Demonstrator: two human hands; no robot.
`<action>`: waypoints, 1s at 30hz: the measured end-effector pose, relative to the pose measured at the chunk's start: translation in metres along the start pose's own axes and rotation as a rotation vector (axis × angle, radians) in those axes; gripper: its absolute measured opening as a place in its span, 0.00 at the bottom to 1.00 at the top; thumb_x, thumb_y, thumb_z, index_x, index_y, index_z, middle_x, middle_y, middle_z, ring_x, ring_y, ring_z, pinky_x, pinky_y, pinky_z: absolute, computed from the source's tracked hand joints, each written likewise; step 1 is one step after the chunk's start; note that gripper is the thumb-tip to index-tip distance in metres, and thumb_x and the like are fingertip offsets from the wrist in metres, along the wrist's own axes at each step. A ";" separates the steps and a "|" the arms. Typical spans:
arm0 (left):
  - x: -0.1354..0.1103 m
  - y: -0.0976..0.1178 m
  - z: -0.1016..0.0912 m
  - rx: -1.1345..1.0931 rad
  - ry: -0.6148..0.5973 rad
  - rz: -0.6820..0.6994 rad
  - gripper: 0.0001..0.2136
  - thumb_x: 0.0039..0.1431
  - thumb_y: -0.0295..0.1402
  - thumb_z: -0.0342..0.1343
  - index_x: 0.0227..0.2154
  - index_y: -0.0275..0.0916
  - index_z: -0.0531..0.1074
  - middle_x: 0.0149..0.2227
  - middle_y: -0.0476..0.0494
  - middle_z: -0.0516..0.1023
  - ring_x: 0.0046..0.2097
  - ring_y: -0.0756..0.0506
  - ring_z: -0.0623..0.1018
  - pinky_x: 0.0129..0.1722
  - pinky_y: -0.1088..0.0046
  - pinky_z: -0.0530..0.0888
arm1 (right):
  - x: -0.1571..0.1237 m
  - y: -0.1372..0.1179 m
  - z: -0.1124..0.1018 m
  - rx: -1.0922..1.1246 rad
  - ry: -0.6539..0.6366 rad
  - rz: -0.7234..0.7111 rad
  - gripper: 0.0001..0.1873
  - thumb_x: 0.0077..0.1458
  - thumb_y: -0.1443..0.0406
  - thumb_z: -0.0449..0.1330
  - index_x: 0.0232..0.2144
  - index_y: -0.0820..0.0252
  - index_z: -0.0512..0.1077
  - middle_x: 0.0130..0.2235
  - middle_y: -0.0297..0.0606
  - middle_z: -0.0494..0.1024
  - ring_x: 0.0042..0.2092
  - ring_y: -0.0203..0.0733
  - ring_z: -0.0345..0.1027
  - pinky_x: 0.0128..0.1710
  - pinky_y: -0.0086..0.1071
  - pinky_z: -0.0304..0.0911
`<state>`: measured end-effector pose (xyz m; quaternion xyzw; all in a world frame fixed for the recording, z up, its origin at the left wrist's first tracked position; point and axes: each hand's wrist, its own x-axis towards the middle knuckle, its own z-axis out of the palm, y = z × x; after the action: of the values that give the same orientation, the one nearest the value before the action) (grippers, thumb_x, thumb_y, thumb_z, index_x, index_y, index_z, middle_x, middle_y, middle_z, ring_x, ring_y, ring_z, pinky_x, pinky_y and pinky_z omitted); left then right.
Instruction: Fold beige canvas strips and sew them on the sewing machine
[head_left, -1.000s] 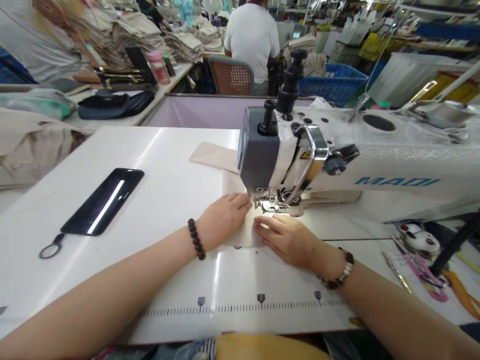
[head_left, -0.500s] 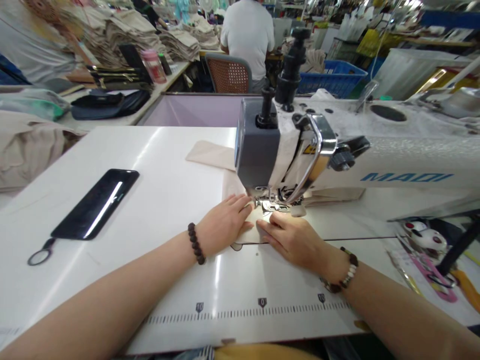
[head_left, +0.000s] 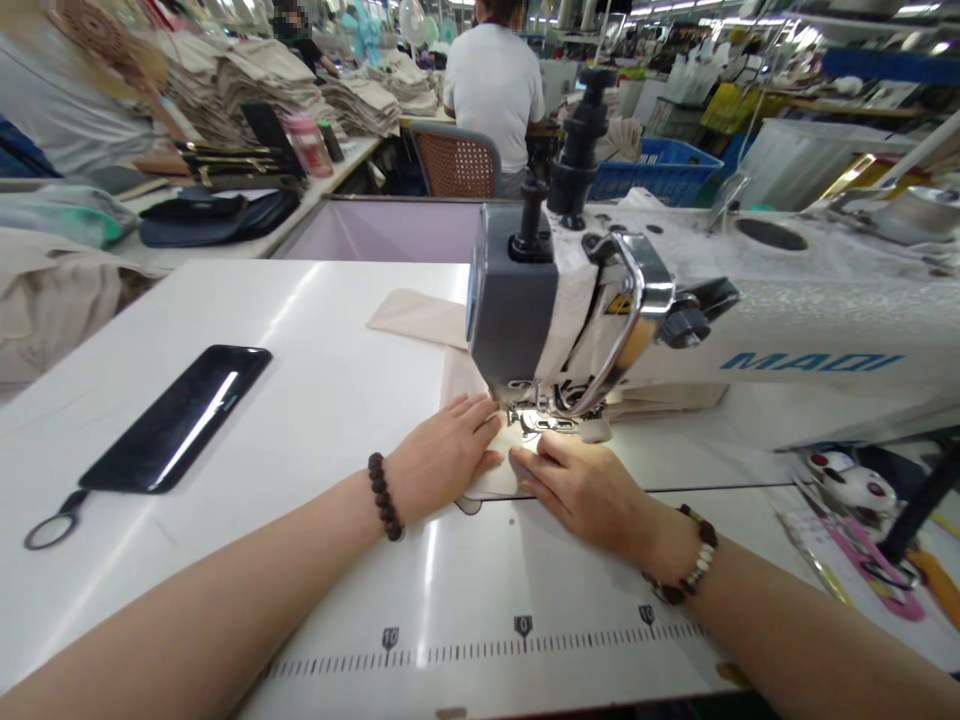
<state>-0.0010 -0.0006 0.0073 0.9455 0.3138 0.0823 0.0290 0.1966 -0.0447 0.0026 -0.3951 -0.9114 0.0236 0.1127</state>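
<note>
A piece of beige fabric [head_left: 495,483] lies on the machine bed under the needle area of the sewing machine [head_left: 517,310]. Flat on its left part rests my left hand [head_left: 448,452], fingers stretched toward the presser foot [head_left: 544,424]. My right hand [head_left: 585,492] touches the fabric just in front of the foot, its fingers extended to the left and slightly bent. A small gap separates the two hands. Behind the machine head, a strip of the same beige cloth [head_left: 418,315] sticks out to the left. The needle tip is hard to make out.
A black phone [head_left: 176,420] with a ring strap lies at left on the white table [head_left: 337,350]. Scissors with pink handles [head_left: 881,570] and small tools lie at right. Beyond are a blue basket [head_left: 660,172], fabric stacks [head_left: 262,85] and a seated person [head_left: 495,90].
The view has shifted slightly, with the table appearing a little lower. Both hands stay almost in place on the fabric by the presser foot.
</note>
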 end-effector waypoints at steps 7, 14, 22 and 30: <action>-0.004 0.005 -0.007 -0.012 -0.054 0.063 0.07 0.60 0.28 0.49 0.39 0.31 0.67 0.43 0.38 0.69 0.47 0.42 0.68 0.49 0.62 0.67 | -0.002 0.003 -0.001 0.000 0.098 -0.107 0.17 0.62 0.62 0.45 0.38 0.64 0.71 0.28 0.37 0.68 0.28 0.36 0.58 0.28 0.30 0.50; -0.011 0.018 -0.019 -0.073 -0.174 0.104 0.06 0.60 0.25 0.48 0.33 0.32 0.70 0.35 0.42 0.71 0.40 0.46 0.70 0.40 0.71 0.71 | -0.005 0.003 0.000 0.014 0.136 -0.149 0.20 0.63 0.61 0.43 0.35 0.64 0.72 0.25 0.35 0.67 0.25 0.36 0.57 0.26 0.31 0.49; -0.001 0.003 -0.004 -0.009 -0.084 0.085 0.08 0.61 0.24 0.45 0.35 0.31 0.69 0.39 0.41 0.70 0.46 0.47 0.70 0.49 0.71 0.68 | 0.003 0.006 0.003 -0.029 0.099 0.008 0.16 0.61 0.62 0.47 0.41 0.64 0.70 0.29 0.38 0.71 0.29 0.36 0.62 0.26 0.28 0.52; 0.008 0.001 -0.004 0.021 -0.025 -0.032 0.07 0.60 0.27 0.49 0.38 0.30 0.69 0.37 0.40 0.71 0.42 0.44 0.71 0.42 0.69 0.70 | 0.007 0.004 0.003 -0.044 0.084 0.084 0.13 0.59 0.64 0.49 0.42 0.63 0.69 0.32 0.39 0.72 0.32 0.37 0.64 0.26 0.27 0.53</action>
<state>0.0058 0.0035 0.0124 0.9415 0.3295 0.0667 0.0243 0.1940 -0.0372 0.0005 -0.4361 -0.8888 -0.0085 0.1408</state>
